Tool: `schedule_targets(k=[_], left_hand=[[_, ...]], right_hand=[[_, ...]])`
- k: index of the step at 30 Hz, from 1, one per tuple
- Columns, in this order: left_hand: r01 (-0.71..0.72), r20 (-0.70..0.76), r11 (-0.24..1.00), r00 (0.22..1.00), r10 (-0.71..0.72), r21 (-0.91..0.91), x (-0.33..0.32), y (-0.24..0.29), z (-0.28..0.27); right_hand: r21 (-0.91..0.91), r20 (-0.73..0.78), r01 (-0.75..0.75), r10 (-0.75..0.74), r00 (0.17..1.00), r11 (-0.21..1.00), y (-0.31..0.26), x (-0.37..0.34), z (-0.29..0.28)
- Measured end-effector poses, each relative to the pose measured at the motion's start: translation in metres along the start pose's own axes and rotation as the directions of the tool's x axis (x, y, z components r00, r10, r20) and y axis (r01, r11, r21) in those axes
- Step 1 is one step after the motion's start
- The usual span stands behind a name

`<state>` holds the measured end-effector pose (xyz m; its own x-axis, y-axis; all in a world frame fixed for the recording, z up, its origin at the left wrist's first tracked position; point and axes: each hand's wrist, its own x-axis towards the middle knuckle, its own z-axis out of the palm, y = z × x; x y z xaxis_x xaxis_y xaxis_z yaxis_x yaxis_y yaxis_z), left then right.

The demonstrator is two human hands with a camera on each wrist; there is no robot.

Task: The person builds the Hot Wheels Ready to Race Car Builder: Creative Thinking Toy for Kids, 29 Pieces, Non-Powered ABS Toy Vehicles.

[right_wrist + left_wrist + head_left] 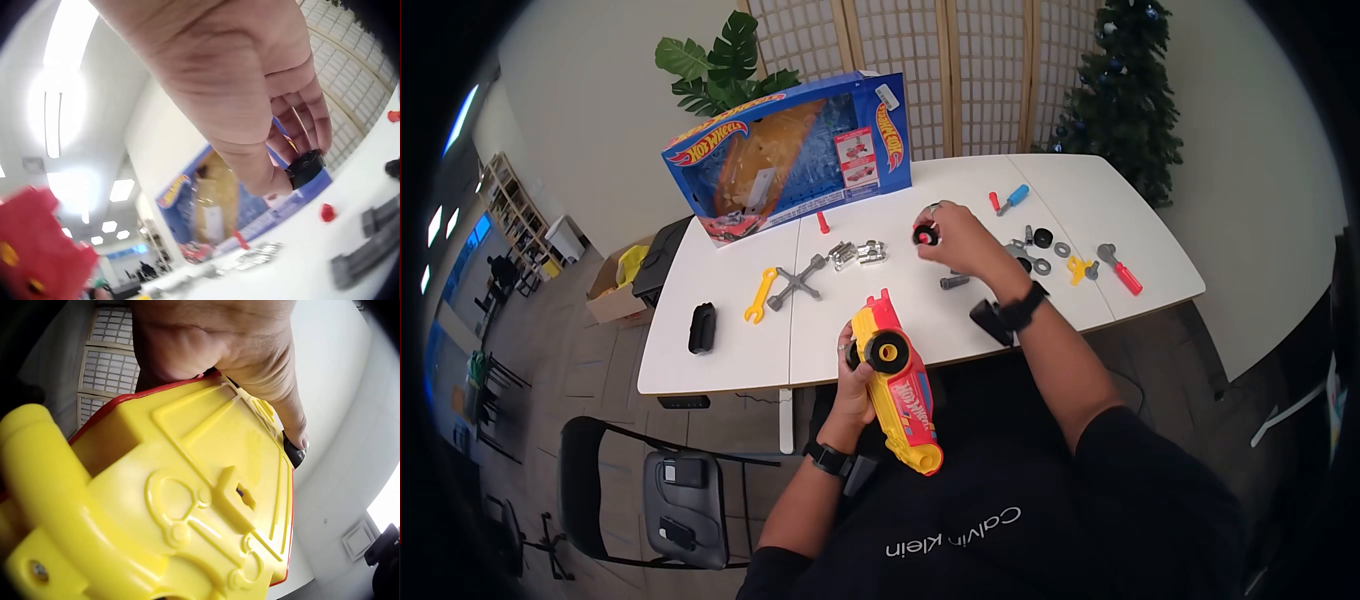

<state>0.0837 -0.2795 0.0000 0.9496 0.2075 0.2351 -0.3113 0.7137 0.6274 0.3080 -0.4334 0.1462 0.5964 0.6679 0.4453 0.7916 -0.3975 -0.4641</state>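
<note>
My left hand [855,393] grips a red and yellow toy car [908,405], held upright before the table's front edge, with black wheels [887,352] near its upper end. In the left wrist view the yellow underside [219,481] fills much of the picture under the left hand [219,344]. Above the table, my right hand [962,240] pinches a small black wheel [925,235] with a red centre. The right wrist view shows this black wheel [305,169] between the thumb and fingers of the right hand [244,100].
A Hot Wheels box [785,160] stands at the back left. On the white table [740,362] lie a yellow wrench [760,296], a grey cross wrench [797,283], a black tray [702,328], clear-silver parts [858,253], a blue screwdriver [1013,199] and a red-handled tool [1122,270].
</note>
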Motion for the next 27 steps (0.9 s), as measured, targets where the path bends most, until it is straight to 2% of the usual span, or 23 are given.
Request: schedule_targets(k=[2,3,5,6,8,16,18,24,27], left_hand=[[-0.024,0.006,1.0,1.0,0.024,-0.002,0.001,0.001,0.0],[-0.031,-0.012,1.0,0.999,0.031,-0.001,0.0,0.003,0.005],[-0.059,-0.024,0.998,0.998,0.059,-0.017,0.001,0.0,-0.001],[-0.023,-0.038,0.999,0.999,0.022,-0.033,0.002,-0.003,-0.008],[-0.057,-0.013,0.998,0.998,0.057,-0.006,0.001,-0.003,-0.009],[-0.074,-0.076,0.993,0.994,0.081,0.086,-0.002,-0.001,0.004],[-0.069,-0.065,0.996,0.995,0.073,0.063,-0.001,-0.001,0.004],[-0.075,-0.032,0.996,0.997,0.077,0.054,0.002,-0.002,0.002],[-0.057,-0.04,0.995,0.997,0.061,0.086,0.001,0.0,0.004]], right_hand=[[0.319,-0.042,0.094,-0.085,0.996,0.943,-0.058,-0.033,-0.018],[0.377,-0.065,0.215,-0.206,0.976,0.901,-0.082,-0.052,-0.025],[0.441,0.003,0.284,-0.318,0.948,0.852,-0.119,-0.088,-0.029],[0.312,-0.009,0.379,-0.396,0.918,0.871,-0.127,-0.1,-0.022],[0.197,-0.009,0.431,-0.438,0.899,0.881,-0.133,-0.116,-0.007],[0.117,-0.056,0.343,-0.339,0.939,0.932,-0.13,-0.127,0.005],[0.091,-0.065,0.319,-0.314,0.947,0.943,-0.129,-0.129,0.005],[0.024,-0.066,0.379,-0.376,0.924,0.925,-0.12,-0.132,0.01],[-0.009,-0.015,0.416,-0.416,0.909,0.909,-0.114,-0.131,0.008]])
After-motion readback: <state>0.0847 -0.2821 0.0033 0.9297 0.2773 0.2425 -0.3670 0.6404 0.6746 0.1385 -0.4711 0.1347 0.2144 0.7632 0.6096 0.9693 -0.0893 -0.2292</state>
